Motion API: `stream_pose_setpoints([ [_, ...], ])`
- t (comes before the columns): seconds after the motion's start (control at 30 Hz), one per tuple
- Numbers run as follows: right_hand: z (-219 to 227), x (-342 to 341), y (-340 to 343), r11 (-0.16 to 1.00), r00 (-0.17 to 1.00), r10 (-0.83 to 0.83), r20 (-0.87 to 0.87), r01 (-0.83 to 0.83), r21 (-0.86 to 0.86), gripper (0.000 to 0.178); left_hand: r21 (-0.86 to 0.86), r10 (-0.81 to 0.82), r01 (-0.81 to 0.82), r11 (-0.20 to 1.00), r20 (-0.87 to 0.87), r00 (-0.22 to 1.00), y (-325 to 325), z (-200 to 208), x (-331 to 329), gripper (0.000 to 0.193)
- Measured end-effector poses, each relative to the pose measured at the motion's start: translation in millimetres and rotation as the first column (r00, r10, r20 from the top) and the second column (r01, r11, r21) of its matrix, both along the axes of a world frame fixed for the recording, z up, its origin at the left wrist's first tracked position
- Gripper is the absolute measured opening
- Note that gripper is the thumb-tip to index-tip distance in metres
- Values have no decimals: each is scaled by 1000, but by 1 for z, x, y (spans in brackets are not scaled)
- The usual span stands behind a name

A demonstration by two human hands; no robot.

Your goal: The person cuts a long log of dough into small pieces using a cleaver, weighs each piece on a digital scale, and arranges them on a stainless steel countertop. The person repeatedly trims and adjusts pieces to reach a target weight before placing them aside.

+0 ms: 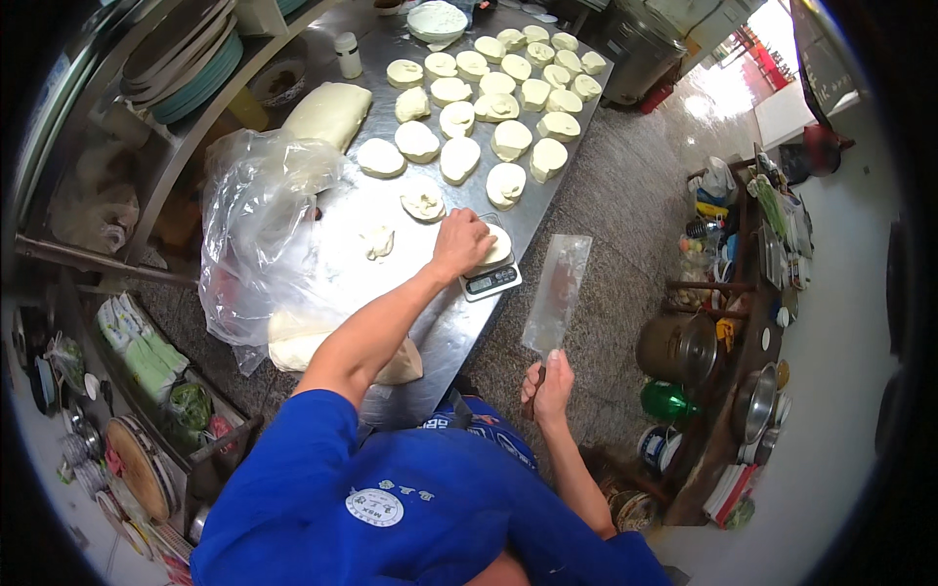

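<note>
My left hand (pixel 462 244) reaches across the metal table with its fingers curled over a pale piece of dough (pixel 497 246) on a small digital scale (pixel 491 282). The scale stands at the table's right edge. My right hand (pixel 551 387) grips the handle of a broad-bladed cleaver (pixel 558 291), its blade pointing away from me beside the table, over the floor. Just beyond my left hand lies another cut dough piece (pixel 423 204), with a small dough scrap (pixel 377 242) to its left. A larger dough mass (pixel 293 340) lies under my left forearm, partly hidden.
Several round dough pieces (pixel 457 119) cover the table's far right. A large dough slab (pixel 330 114) and clear plastic sheeting (pixel 259 220) lie on the left. A white bowl (pixel 437 21) and a small bottle (pixel 348 56) stand farther back. Loaded shelves line both sides.
</note>
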State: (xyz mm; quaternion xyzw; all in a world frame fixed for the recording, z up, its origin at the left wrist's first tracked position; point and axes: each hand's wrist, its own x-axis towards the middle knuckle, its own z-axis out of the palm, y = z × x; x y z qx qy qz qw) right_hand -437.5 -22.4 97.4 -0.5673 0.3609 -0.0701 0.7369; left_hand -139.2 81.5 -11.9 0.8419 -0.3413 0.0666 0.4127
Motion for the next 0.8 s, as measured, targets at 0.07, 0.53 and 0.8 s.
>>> stream_pose_setpoints([
  [0.07,-4,-12,-2,999,998,-52,32,51,15,31,-86,77,-73,994,36,996,18,1,7,30],
  [0.53,-6,-26,-15,997,995,-62,76,58,52,31,594,363,-327,735,62,930,160,-55,2,59],
  [0.8,3,-19,-11,1000,999,-3,38,4,-24,34,594,360,-317,740,48,932,175,-45,-3,53],
])
